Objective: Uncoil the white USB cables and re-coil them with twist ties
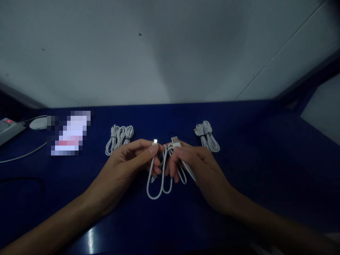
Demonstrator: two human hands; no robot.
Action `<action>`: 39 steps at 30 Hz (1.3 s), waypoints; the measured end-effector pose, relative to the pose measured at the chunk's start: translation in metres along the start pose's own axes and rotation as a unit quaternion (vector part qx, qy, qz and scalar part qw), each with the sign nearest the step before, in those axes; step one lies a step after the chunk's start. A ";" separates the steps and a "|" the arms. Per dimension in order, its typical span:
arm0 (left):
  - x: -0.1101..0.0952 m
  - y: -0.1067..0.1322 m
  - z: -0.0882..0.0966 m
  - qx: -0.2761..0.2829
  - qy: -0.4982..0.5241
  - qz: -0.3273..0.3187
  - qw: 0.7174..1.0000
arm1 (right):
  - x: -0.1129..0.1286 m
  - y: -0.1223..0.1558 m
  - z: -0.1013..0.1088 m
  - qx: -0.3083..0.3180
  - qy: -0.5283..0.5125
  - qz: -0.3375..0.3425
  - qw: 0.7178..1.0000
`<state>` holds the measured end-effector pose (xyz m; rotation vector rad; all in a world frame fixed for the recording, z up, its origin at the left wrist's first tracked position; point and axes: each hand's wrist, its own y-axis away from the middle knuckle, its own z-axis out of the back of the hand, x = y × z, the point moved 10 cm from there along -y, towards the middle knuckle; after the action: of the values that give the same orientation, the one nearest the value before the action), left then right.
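Observation:
A loose white USB cable hangs in loops between my two hands over the dark blue table. My left hand pinches the cable's small plug end between thumb and forefinger. My right hand is closed on the cable just below its larger USB plug. Both plugs point up and stand a little apart. The loops touch or nearly touch the table below my fingers.
Two tied white cable bundles lie on the table behind my hands: one left, one right. A blurred-out flat item, a white mouse and a grey device sit far left. A pale wall rises behind.

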<state>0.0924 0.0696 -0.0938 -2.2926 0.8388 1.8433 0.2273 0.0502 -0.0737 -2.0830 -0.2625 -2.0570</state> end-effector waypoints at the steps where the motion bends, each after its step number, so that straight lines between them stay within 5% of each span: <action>1: 0.000 0.000 0.000 0.002 -0.002 -0.002 1.000 | 0.000 0.000 0.000 -0.001 -0.002 -0.001 1.000; 20: 0.003 0.003 -0.002 0.022 0.003 -0.005 1.000 | -0.013 0.002 -0.005 0.023 -0.121 -0.015 0.992; 39: 0.001 0.000 -0.001 0.016 -0.024 -0.005 1.000 | -0.010 0.000 -0.007 0.047 -0.072 -0.009 0.996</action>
<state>0.0928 0.0687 -0.0942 -2.2195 0.8440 1.8588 0.2203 0.0485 -0.0833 -2.1822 -0.3935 -1.8684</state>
